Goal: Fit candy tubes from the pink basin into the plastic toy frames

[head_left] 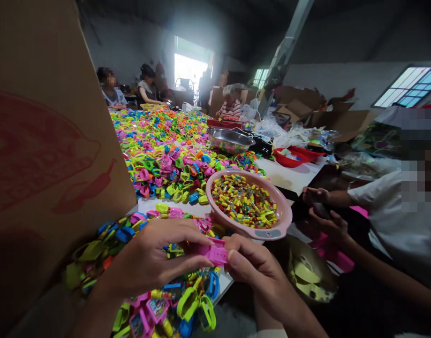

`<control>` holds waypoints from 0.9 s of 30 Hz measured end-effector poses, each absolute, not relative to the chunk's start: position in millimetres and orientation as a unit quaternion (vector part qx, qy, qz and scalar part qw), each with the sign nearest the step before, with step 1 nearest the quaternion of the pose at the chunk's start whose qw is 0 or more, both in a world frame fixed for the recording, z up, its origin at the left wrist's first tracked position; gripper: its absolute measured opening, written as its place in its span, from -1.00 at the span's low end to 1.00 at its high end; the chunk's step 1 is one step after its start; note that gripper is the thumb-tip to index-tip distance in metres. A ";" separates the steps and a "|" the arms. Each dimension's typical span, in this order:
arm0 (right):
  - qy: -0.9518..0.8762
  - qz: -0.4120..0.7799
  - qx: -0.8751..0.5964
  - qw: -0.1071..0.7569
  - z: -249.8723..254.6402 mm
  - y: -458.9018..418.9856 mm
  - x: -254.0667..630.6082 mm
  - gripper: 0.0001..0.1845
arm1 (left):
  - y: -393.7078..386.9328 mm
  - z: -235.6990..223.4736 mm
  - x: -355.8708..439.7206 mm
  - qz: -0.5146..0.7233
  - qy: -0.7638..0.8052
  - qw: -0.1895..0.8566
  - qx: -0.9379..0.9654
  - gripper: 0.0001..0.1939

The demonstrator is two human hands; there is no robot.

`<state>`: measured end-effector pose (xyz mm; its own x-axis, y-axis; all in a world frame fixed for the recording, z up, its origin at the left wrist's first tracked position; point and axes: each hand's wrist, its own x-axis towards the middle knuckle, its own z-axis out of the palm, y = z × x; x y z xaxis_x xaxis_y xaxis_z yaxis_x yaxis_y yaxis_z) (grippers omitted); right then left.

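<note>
left hand (158,249) and right hand (255,265) pinch pink plastic watch (217,254) near table edge (225,284).

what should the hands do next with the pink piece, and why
Probably let the right hand release the pink strap piece and reach to the pink basin: the left hand also pinches the piece, and the basin, holding many small, mostly yellow items, sits just beyond.

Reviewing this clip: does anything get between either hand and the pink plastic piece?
Nothing visible does. Fingers of the left hand and right hand are directly on the pink plastic piece. The basin lies beyond them, not between.
</note>
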<state>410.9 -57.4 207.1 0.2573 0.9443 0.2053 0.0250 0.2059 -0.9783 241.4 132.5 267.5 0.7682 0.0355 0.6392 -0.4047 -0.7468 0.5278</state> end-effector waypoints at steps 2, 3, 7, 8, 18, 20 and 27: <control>-0.486 0.365 -0.521 0.599 214.7 -59.3 408.9 -0.52 | 131.6 268.3 239.3 0.326 -0.096 0.326 0.882 -0.84; -0.490 0.360 -0.529 0.593 218.5 -59.9 407.7 -0.50 | 131.5 268.6 238.5 0.326 -0.092 0.320 0.885 -0.84; -0.508 0.332 -0.564 0.559 231.3 -61.2 403.9 -0.42 | 130.5 270.2 237.5 0.317 -0.084 0.310 0.892 -0.87; -0.512 0.324 -0.572 0.553 233.7 -61.3 403.3 -0.41 | 129.6 270.6 237.6 0.314 -0.084 0.313 0.892 -0.87; -0.566 0.250 -0.614 0.491 240.6 -58.6 397.4 -0.68 | 130.4 261.4 235.3 0.154 -0.031 0.431 0.888 -0.89; -0.584 0.225 -0.624 0.468 236.5 -58.4 399.1 -0.73 | 131.8 259.9 238.9 0.072 -0.017 0.469 0.880 -0.86; -0.610 0.139 -0.664 0.409 230.1 -62.6 411.7 -0.78 | 126.7 255.9 254.6 -0.010 0.037 0.575 0.817 -0.66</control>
